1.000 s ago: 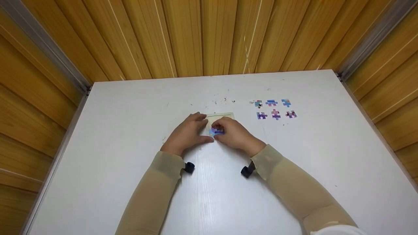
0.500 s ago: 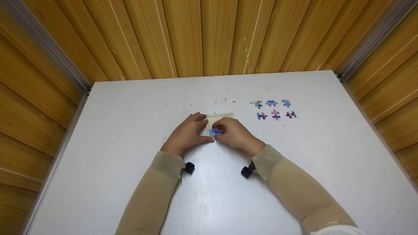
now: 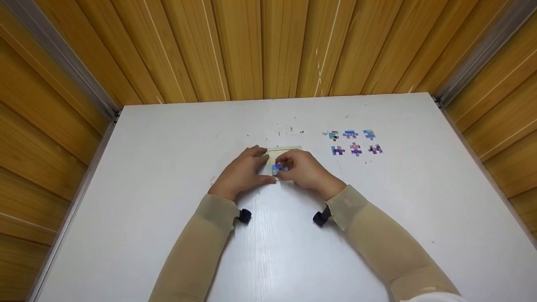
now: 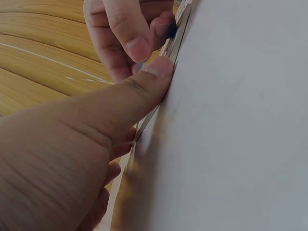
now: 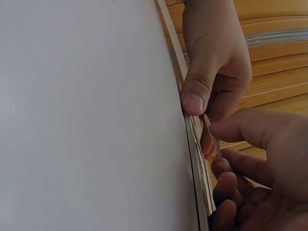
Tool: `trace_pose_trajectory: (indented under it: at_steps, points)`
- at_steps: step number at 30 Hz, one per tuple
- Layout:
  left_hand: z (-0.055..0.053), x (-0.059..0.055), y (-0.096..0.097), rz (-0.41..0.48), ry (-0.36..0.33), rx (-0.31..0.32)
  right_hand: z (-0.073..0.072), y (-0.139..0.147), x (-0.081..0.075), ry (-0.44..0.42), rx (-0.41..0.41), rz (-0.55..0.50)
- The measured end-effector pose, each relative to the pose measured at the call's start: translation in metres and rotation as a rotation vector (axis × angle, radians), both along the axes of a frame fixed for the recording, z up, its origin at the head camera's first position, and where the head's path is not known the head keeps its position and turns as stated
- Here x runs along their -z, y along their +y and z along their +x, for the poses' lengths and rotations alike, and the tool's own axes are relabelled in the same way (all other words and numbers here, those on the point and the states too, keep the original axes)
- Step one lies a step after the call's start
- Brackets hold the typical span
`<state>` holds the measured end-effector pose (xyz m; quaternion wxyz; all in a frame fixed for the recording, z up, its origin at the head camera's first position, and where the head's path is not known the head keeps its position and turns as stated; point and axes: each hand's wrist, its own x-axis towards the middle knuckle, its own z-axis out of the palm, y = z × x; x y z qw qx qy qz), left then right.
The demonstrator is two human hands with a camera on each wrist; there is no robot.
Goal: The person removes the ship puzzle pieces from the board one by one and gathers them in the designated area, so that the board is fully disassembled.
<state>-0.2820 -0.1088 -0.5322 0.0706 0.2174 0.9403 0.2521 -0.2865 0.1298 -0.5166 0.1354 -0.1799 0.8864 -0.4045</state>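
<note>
The right hand, nearly closed, pinches a piece. Left of it, the spread left hand braces the tray, apparently against slip.

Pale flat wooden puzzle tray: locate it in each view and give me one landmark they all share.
Head: pale flat wooden puzzle tray near centre, beside bare left hand, partly hidden by bare right hand.
Left wrist: tray edge-on, upper centre, a slanting strip partly behind the left thumb.
Right wrist: tray edge-on, lower part, right of centre.
Landmark: the left thumb, at the tray's near edge in every view.
</note>
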Motion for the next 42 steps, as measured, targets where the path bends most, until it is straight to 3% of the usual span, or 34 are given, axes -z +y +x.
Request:
trace_pose_trajectory:
  at_steps: [6,14,21,32,42]
  points:
    - [0.001,-0.002,0.001,-0.036,-0.009,0.0,-0.004,0.009,-0.011,-0.05,0.013,-0.058]
    - [0.002,-0.001,0.005,-0.024,-0.049,-0.033,-0.006,0.034,-0.029,-0.05,0.066,-0.041]
    - [0.002,0.0,0.004,-0.031,-0.061,-0.061,-0.008,0.065,-0.037,-0.001,0.103,-0.017]
    - [0.001,0.002,0.003,-0.021,-0.034,-0.041,0.001,0.105,-0.044,0.088,0.104,0.033]
    - [0.001,0.003,0.001,-0.021,-0.023,-0.026,0.01,0.134,-0.043,0.134,0.16,0.043]
